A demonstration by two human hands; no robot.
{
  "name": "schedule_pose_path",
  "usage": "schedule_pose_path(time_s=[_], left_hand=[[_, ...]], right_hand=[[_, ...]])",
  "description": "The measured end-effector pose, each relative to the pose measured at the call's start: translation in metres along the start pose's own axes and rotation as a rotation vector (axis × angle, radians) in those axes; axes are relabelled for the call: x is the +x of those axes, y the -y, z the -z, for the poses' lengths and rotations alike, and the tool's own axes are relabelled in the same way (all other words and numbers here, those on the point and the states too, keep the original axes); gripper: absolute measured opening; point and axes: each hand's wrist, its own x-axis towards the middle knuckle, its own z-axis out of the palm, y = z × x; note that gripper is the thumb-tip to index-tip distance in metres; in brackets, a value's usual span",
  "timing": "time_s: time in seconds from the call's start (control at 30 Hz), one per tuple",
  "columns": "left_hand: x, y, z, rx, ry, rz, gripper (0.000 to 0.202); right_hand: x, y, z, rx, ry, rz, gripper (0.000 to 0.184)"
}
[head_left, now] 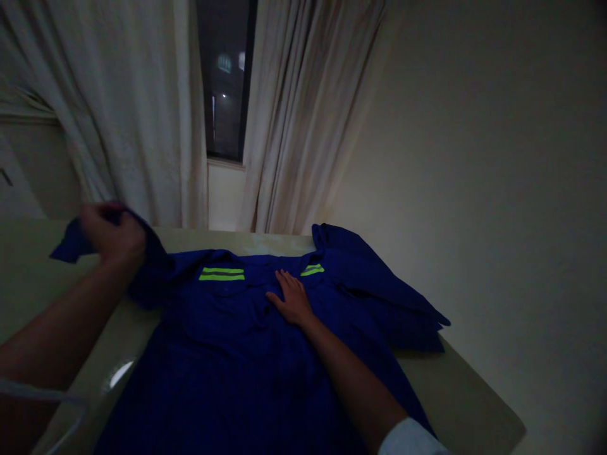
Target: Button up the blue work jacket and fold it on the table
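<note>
A dark blue work jacket [246, 373] lies spread over the table, with yellow-green reflective strips [221, 274] across the chest. My left hand [114, 234] is raised at the left with its fingers closed on the jacket's sleeve, lifting part of it off the surface. Some of those fingers are blurred. Flat on the upper chest, between the two strips, rests my right hand [293, 300], fingers stretched out. The other sleeve [393, 291] lies folded down toward the table's right side.
The pale, glossy table [474, 398] has a rounded corner at the right, close to a plain wall [484, 189]. Long light curtains [137, 114] hang behind it on both sides of a dark window [225, 82]. A cabinet [28, 170] stands at far left.
</note>
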Motion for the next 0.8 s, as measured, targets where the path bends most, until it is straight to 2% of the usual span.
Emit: schedule_pose_path(time_s=[0.07,0.1,0.2,0.23,0.27,0.3,0.33,0.4,0.47,0.5,0.6,0.67,0.73,0.8], left_hand=[[-0.002,-0.035,-0.033,-0.088,-0.015,-0.117,0.043],[-0.011,-0.054,-0.049,-0.132,0.062,-0.199,0.036],[-0.062,-0.099,-0.088,-0.244,0.44,-0.463,0.032],[-0.082,-0.107,-0.095,-0.292,0.613,-0.544,0.036],[-0.101,-0.109,-0.098,-0.297,0.704,-0.552,0.039],[-0.117,-0.105,-0.098,-0.272,0.748,-0.524,0.04],[-0.13,-0.097,-0.095,-0.21,0.739,-0.461,0.042],[-0.145,-0.068,-0.083,0.016,0.611,-0.291,0.045],[-0.151,-0.03,-0.069,0.251,0.546,-0.157,0.055],[-0.152,-0.011,-0.062,0.342,0.57,-0.106,0.062],[-0.157,0.035,-0.048,0.479,0.761,-0.038,0.074],[-0.157,0.052,-0.044,0.485,0.817,0.001,0.075],[-0.151,0.057,-0.047,0.42,0.79,0.109,0.077],[-0.136,0.055,-0.058,0.341,0.731,0.245,0.079]], right_hand=[[0.005,-0.003,0.0,0.157,-0.086,-0.015,0.083],[0.01,-0.005,0.002,0.275,-0.139,-0.042,0.085],[0.032,-0.012,0.015,0.74,-0.301,-0.195,0.082],[0.04,-0.015,0.021,0.888,-0.351,-0.264,0.079],[0.047,-0.019,0.027,1.007,-0.404,-0.352,0.076],[0.054,-0.023,0.033,1.09,-0.458,-0.449,0.072],[0.059,-0.028,0.038,1.136,-0.51,-0.546,0.065],[0.066,-0.04,0.045,1.15,-0.599,-0.702,0.047],[0.069,-0.051,0.051,1.144,-0.652,-0.756,0.03],[0.07,-0.057,0.054,1.151,-0.67,-0.748,0.025],[0.07,-0.073,0.067,1.181,-0.742,-0.704,0.02],[0.065,-0.084,0.076,1.182,-0.803,-0.693,0.021],[0.056,-0.096,0.083,1.157,-0.858,-0.716,0.025],[0.047,-0.105,0.085,1.109,-0.895,-0.74,0.028]])
